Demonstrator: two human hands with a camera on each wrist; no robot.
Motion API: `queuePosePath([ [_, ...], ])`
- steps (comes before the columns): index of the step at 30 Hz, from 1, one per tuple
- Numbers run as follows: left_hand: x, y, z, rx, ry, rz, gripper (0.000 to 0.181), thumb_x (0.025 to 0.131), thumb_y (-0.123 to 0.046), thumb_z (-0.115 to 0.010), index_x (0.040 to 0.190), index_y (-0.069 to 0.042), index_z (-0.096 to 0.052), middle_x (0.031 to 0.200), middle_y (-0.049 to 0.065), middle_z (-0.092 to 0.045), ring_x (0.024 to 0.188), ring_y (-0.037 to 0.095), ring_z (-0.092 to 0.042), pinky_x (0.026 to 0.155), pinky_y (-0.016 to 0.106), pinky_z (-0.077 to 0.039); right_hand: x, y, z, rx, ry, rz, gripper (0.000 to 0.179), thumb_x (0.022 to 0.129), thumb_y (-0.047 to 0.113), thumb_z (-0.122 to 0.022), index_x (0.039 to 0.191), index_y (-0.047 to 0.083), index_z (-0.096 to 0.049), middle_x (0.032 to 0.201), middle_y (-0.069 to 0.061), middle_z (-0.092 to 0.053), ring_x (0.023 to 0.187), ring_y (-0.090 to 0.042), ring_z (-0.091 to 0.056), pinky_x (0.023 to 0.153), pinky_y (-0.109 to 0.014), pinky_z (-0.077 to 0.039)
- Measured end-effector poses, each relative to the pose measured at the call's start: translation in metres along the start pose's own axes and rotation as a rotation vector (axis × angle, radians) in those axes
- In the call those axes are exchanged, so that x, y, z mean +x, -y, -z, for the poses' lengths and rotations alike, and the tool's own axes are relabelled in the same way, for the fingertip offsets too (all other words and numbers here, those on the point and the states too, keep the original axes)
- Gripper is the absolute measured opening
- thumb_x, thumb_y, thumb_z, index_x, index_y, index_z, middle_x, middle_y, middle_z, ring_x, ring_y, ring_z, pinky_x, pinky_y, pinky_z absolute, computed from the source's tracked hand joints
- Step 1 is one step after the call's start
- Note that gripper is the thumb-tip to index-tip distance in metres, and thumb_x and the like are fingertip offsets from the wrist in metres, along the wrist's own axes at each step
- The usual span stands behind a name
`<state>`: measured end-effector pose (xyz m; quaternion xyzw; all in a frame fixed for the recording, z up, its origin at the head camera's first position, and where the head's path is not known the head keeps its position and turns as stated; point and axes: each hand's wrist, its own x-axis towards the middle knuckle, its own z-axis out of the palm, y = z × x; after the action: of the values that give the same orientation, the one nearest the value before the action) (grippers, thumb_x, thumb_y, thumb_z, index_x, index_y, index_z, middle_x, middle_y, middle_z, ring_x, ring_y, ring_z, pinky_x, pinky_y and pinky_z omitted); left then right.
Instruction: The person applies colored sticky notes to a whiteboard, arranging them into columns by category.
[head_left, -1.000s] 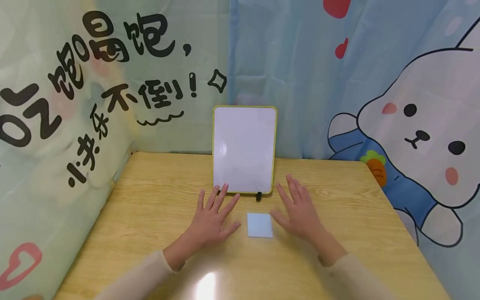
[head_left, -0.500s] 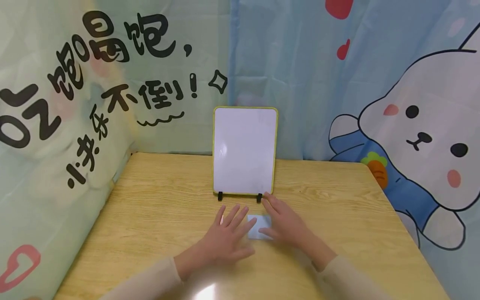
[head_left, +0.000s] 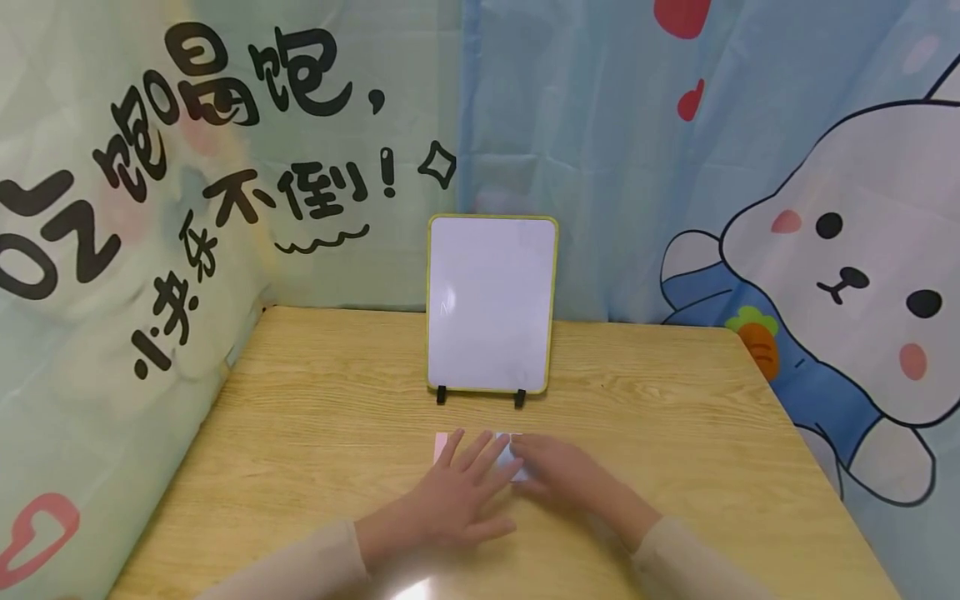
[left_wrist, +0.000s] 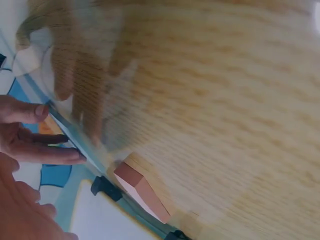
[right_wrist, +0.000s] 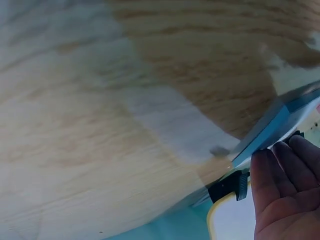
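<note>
A pink block, square and thick-edged, lies on the table; in the head view my left hand covers most of it. That left hand is spread with fairly straight fingers above the pink block and the left part of a pale blue square block. My right hand is at the blue block, fingers by its far edge and thumb by its near edge, appearing to pinch it. In the right wrist view the fingertips touch the block's blue side; the thumb is hidden there.
Behind the blocks a small whiteboard with a yellow frame stands on black feet. The glossy wooden table meets printed curtains at its back and left edges.
Both hands have come inward and nearer to the person's side. The left hand has moved right over the blocks, uncovering a pink edge. The right hand has closed in on the blue block.
</note>
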<state>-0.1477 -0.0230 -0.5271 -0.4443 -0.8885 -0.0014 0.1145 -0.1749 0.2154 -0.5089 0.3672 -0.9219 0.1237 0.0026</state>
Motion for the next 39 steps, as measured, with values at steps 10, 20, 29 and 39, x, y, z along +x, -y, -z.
queuePosePath([
  [10, -0.001, -0.003, -0.003, -0.040, 0.045, -0.025, 0.073, 0.099, -0.066, -0.027, 0.158, -0.023, -0.026, 0.165, 0.012, -0.019, 0.151, 0.033, -0.023, 0.116, 0.062, -0.024, 0.000, -0.004, -0.001, -0.052, 0.036, -0.025, 0.046, 0.092, 0.034, -0.069, 0.124, 0.001, -0.065, 0.132, -0.018, -0.063, 0.119, -0.034, -0.063, 0.099, -0.048, -0.050],
  [20, -0.002, -0.006, -0.004, -0.034, 0.072, -0.045, 0.072, 0.100, -0.065, -0.024, 0.159, -0.023, -0.022, 0.165, 0.012, -0.020, 0.151, 0.033, -0.024, 0.117, 0.060, -0.025, 0.001, -0.008, -0.002, 0.011, 0.013, -0.019, 0.015, 0.095, 0.016, -0.062, 0.099, 0.005, -0.072, 0.125, -0.017, -0.068, 0.115, -0.034, -0.066, 0.098, -0.048, -0.051],
  [29, -0.001, -0.010, -0.002, -0.125, 0.117, -0.117, 0.072, 0.101, -0.065, -0.024, 0.159, -0.022, -0.021, 0.166, 0.011, -0.016, 0.153, 0.030, -0.017, 0.116, 0.061, -0.026, 0.001, -0.013, -0.003, 0.104, -0.163, -0.011, 0.014, 0.091, 0.005, -0.065, 0.104, 0.010, -0.071, 0.093, -0.002, -0.075, 0.082, -0.017, -0.071, 0.075, -0.035, -0.058],
  [39, 0.006, -0.012, -0.008, -0.167, 0.271, -0.073, 0.075, 0.099, -0.067, -0.007, 0.160, -0.024, -0.018, 0.166, 0.009, -0.014, 0.154, 0.028, -0.014, 0.119, 0.057, -0.022, 0.007, -0.020, 0.008, 0.047, -0.084, -0.035, 0.019, 0.090, 0.003, -0.064, 0.105, 0.006, -0.076, 0.095, -0.006, -0.077, 0.082, -0.020, -0.072, 0.076, -0.036, -0.057],
])
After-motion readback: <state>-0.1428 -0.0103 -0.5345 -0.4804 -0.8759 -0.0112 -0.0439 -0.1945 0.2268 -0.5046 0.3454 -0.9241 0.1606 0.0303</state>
